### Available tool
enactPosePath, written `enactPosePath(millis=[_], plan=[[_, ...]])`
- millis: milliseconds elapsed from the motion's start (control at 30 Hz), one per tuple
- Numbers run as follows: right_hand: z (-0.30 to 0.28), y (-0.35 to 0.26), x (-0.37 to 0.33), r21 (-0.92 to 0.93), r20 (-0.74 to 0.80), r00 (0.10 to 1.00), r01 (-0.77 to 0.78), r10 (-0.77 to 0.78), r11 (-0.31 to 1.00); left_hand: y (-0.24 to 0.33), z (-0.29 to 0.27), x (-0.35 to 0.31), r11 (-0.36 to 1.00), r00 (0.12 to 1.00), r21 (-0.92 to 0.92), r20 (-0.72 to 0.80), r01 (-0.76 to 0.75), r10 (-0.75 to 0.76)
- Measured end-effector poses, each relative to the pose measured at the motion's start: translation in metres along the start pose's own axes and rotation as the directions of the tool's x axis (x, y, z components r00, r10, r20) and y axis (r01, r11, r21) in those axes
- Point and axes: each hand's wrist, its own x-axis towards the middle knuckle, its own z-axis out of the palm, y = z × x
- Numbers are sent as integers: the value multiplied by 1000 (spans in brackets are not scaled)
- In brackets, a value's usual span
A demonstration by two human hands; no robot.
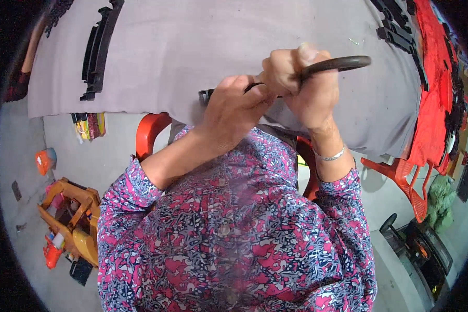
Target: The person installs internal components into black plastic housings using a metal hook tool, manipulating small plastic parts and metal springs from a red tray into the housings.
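Observation:
In front of my chest, both hands are raised over the near edge of the cloth-covered table (187,52). My left hand (235,106) is closed around a black plastic piece (205,96), whose squared end juts out on the left. Touching it, my right hand (312,86) is clenched around a dark tool with a loop-shaped handle (348,63). The loop sticks out rightward from the fist. Fingers hide the tool's working end and most of the black piece, so where they meet cannot be made out.
Long notched black plastic strips (100,49) lie at the table's left, and similar strips (400,39) at the far right. Beside them is red cloth (431,99). A red chair (153,132) is under me; another red chair (400,177) stands right. A yellow-brown toy vehicle (70,213) is on the floor.

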Motion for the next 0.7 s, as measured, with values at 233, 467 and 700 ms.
enactPosePath(millis=[233,467,700], plan=[[-13,-12,5,150,20,999,-35,32,988,0,5,1,999,999,24,-26,24,-23],[-23,-5,1,352,-50,999,19,-2,936,0,7,2,997,999,71,-34,26,-23],[-15,-9,-2,474,-23,1000,14,-3,881,1,5,3,993,1000,121,-22,9,-7]])
